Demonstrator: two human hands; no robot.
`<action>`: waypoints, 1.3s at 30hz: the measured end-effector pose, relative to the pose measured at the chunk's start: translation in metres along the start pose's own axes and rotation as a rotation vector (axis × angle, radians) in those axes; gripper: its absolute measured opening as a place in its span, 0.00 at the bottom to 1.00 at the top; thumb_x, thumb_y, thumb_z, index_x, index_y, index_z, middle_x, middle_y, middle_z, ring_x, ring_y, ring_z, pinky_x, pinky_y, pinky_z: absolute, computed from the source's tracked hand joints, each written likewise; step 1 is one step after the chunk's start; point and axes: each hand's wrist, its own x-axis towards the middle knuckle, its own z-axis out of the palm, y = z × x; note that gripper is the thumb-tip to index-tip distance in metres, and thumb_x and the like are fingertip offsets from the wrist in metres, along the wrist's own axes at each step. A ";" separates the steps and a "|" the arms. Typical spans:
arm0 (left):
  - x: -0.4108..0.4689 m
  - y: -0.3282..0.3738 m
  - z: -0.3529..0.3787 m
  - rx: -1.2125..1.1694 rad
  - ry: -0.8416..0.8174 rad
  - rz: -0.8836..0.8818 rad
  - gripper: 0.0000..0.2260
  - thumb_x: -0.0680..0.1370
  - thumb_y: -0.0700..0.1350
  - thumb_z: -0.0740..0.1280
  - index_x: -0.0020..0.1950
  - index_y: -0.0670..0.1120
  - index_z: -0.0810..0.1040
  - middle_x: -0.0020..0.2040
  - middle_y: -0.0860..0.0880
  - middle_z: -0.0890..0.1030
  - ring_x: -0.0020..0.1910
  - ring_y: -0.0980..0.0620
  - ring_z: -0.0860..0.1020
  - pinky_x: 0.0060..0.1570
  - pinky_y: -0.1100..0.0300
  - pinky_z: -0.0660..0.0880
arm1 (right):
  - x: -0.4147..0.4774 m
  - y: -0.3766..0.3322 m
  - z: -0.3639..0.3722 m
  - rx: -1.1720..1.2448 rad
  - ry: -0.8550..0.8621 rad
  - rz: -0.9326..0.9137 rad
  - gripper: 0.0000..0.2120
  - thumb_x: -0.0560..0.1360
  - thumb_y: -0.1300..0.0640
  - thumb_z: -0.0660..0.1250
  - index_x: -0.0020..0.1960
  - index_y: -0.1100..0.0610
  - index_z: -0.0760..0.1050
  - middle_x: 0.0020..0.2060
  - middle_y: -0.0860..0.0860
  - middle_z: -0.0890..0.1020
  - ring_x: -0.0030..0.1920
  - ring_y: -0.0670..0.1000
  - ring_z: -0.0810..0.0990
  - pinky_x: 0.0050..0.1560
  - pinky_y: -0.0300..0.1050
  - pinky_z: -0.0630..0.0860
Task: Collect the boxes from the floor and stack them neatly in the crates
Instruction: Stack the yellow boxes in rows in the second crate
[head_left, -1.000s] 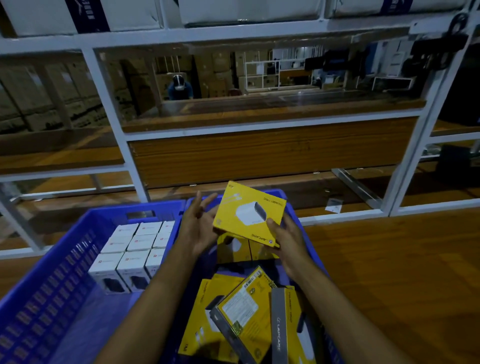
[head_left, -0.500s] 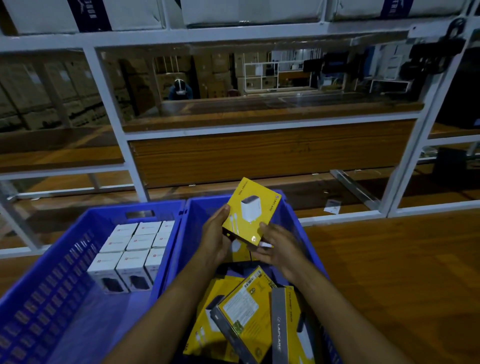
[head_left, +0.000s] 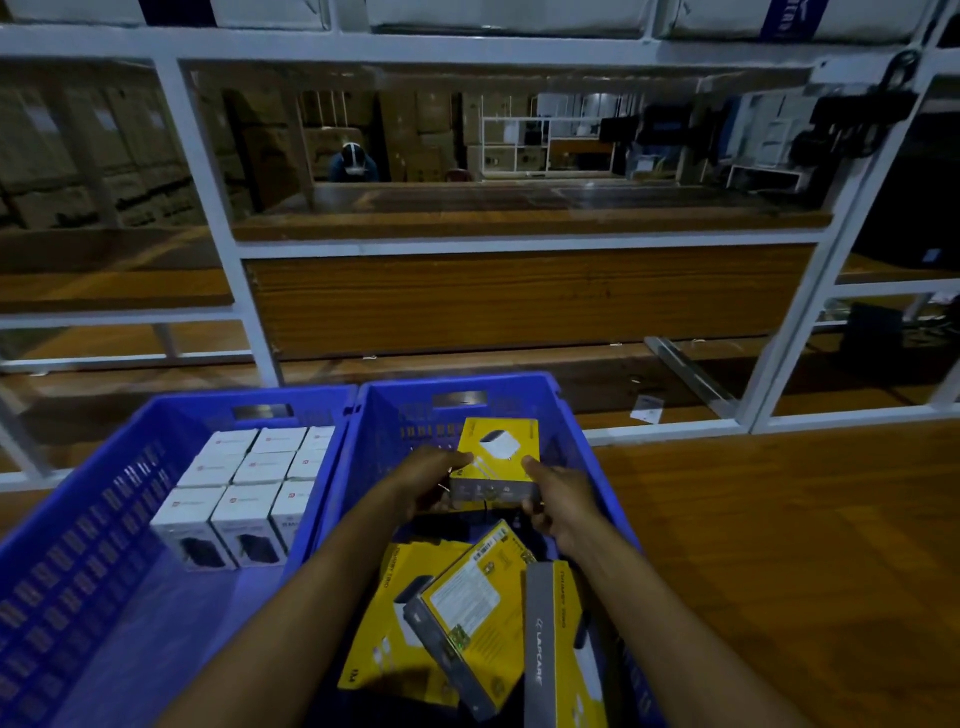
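Right crate (head_left: 384, 410), near end: three loose yellow boxes (head_left: 467, 613), jumbled, one on edge. Far end: one held box (head_left: 496, 457), yellow, level, grasped at either side by left grip (head_left: 431, 483) and right grip (head_left: 558, 499), forearms extended. Left crate (head_left: 78, 545): nine white boxes (head_left: 249, 467) in three rows. Beyond: white rack (head_left: 467, 47).

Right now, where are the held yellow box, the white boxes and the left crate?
held yellow box (head_left: 498, 449): head view, its yellow top face.
white boxes (head_left: 264, 466): head view, top of the middle box.
left crate (head_left: 78, 551): head view, its slotted left wall.
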 end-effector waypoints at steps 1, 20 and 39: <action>0.000 -0.001 0.000 0.025 -0.006 -0.021 0.10 0.80 0.48 0.66 0.48 0.40 0.78 0.36 0.40 0.80 0.26 0.48 0.75 0.24 0.63 0.69 | 0.000 0.001 0.001 0.020 0.019 0.044 0.10 0.80 0.54 0.66 0.42 0.58 0.73 0.29 0.54 0.74 0.26 0.49 0.70 0.20 0.35 0.61; 0.012 -0.006 0.009 0.113 -0.049 -0.026 0.17 0.82 0.48 0.63 0.69 0.42 0.72 0.67 0.44 0.74 0.61 0.42 0.75 0.48 0.50 0.75 | 0.025 0.021 -0.001 0.315 0.027 0.269 0.20 0.83 0.61 0.58 0.73 0.64 0.66 0.74 0.65 0.65 0.72 0.64 0.68 0.65 0.54 0.72; -0.010 -0.003 0.022 0.513 -0.315 -0.015 0.05 0.78 0.39 0.64 0.43 0.40 0.78 0.31 0.47 0.76 0.26 0.53 0.75 0.31 0.60 0.72 | -0.002 0.000 -0.004 -0.828 -0.388 -0.027 0.07 0.75 0.53 0.70 0.45 0.57 0.80 0.51 0.55 0.81 0.53 0.56 0.80 0.49 0.53 0.79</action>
